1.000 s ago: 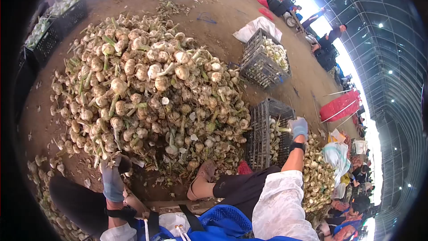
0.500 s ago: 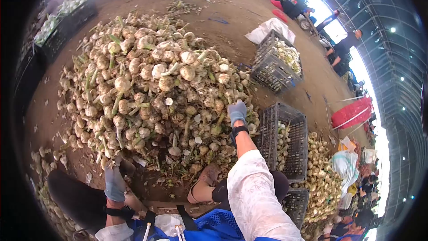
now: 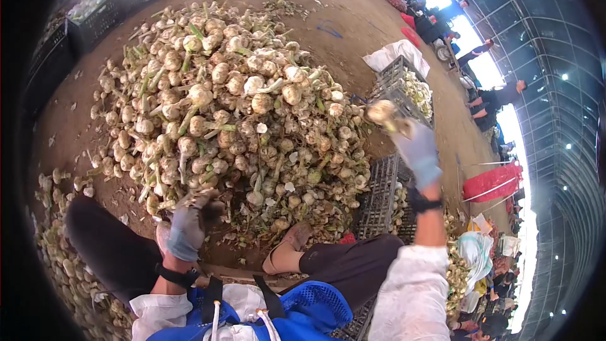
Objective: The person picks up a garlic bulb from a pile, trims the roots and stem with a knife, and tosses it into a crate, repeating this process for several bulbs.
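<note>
A large heap of garlic bulbs [image 3: 246, 120], many with stalks still on, covers the ground in front of me. My right hand [image 3: 416, 148], in a grey glove and blurred by motion, is raised over the right side. It is closed on a garlic bulb [image 3: 382, 112], which sticks out beyond the fingers. Beneath that arm stands a black plastic crate [image 3: 377, 192] with garlic in it. My left hand [image 3: 188, 224], gloved as well, is low at the heap's near edge, its dirt-darkened fingers curled. I cannot tell what those fingers hold.
A second crate [image 3: 394, 82] of trimmed garlic stands farther back, beside a white sack [image 3: 396, 55]. More black crates [image 3: 117, 9] line the far left. Loose garlic [image 3: 456, 271] lies at the right, near a red bundle [image 3: 492, 180]. Several people are along the shed's open side.
My right hand has lifted off the heap's right edge and moved up and right, now with a garlic bulb. My left hand has shifted up and right, nearer the heap. The view has turned slightly.
</note>
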Demonstrator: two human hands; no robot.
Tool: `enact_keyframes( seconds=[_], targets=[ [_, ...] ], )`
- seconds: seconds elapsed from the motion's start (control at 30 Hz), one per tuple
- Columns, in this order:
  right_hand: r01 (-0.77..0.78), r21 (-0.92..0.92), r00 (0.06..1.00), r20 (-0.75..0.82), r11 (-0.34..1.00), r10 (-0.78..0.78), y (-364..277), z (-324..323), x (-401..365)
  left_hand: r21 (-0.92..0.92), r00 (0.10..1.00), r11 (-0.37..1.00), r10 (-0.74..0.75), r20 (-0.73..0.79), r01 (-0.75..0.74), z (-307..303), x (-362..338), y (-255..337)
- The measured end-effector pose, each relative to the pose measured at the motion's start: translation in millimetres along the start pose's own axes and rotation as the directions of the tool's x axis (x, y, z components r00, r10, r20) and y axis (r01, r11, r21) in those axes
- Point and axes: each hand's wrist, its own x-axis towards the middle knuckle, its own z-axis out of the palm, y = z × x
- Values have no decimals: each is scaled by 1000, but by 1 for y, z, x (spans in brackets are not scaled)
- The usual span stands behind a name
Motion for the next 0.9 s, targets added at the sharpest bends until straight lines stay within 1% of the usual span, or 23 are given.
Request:
enact_keyframes(
  seconds=[0.03, 0.1, 0.17, 0.2, 0.23, 0.27, 0.3, 0.33, 0.37, 0.43, 0.47, 0.5, 0.53, 0.57, 0.6, 0.63, 0.67, 0.7, 0.73, 0.77, 0.83, 0.87, 0.9],
  targets=[
    [44, -70, 998, -35, 997, -47, -12, -25, -12, -6, 1000, 1000, 12, -8, -12, 5, -6, 0],
    [-46, 368, 999, 40, 929, 34, -55, -64, -47, 151, 989, 986, 42, 141, -64, 19, -18, 0],
    [-159, 539, 981, 178, 827, 72, -99, -61, -86, 132, 945, 990, 4, 326, -50, 39, -28, -3],
    [-226, 554, 955, 288, 802, 69, -117, -47, -102, 201, 898, 972, 24, 440, -124, 40, -29, -8],
    [-292, 563, 917, 396, 773, 58, -134, -26, -119, 217, 868, 965, 24, 496, -150, 47, -34, -10],
    [-372, 614, 881, 469, 696, 57, -149, 4, -139, 70, 838, 987, 84, 539, -144, 39, -32, -23],
    [-356, 668, 882, 470, 653, 0, -165, 35, -157, -77, 806, 988, 152, 572, -132, 31, -30, -35],
    [-388, 724, 857, 511, 570, -67, -177, 67, -175, -54, 810, 973, 216, 546, -223, 42, -35, -24],
    [-512, 730, 789, 608, 453, -88, -201, 70, -184, 154, 808, 951, 135, 573, -268, 21, -26, -23],
    [-545, 738, 773, 626, 399, -101, -214, 110, -203, -140, 863, 987, 134, 488, -74, 5, -35, -15],
    [-419, 760, 832, 540, 498, -124, -215, 110, -202, 87, 910, 972, 172, 378, -220, -4, -37, -6],
    [-282, 760, 879, 449, 586, -160, -213, 109, -199, 290, 847, 813, 401, 350, -505, -11, -38, -2],
    [-191, 792, 929, 336, 580, -153, -205, 115, -197, 257, 864, 832, 432, 258, -492, -12, -39, 3],
    [-27, 681, 941, 263, 732, -211, -200, 99, -183, 220, 876, 848, 454, 164, -481, -8, -42, 11],
    [56, 626, 938, 233, 778, -255, -196, 99, -176, 478, 832, 691, 522, 189, -542, -3, -53, 17],
    [136, 560, 934, 202, 817, -294, -194, 100, -171, 484, 838, 694, 511, 190, -533, -2, -51, 14],
    [122, 559, 937, 208, 820, -281, -198, 96, -167, 506, 805, 636, 536, 254, -583, -1, -47, 8],
    [223, 495, 907, 210, 840, -365, -207, 87, -163, 521, 769, 576, 553, 319, -630, -2, -40, 1],
    [325, 431, 867, 220, 842, -448, -212, 84, -161, 625, 832, 593, 528, 173, -507, -22, -28, -24],
    [313, 436, 869, 226, 844, -439, -214, 89, -161, 632, 837, 593, 518, 174, -499, -26, -21, -29],
    [376, 387, 870, 164, 842, -464, -217, 101, -162, 689, 787, 468, 565, 247, -553, -34, -13, -34],
    [399, 348, 863, 172, 848, -476, -219, 105, -164, 772, 762, 215, 453, 463, -598, -30, -21, -17],
    [394, 357, 862, 177, 847, -475, -221, 106, -165, 779, 769, 215, 447, 458, -589, -30, -22, -21]
  ],
)
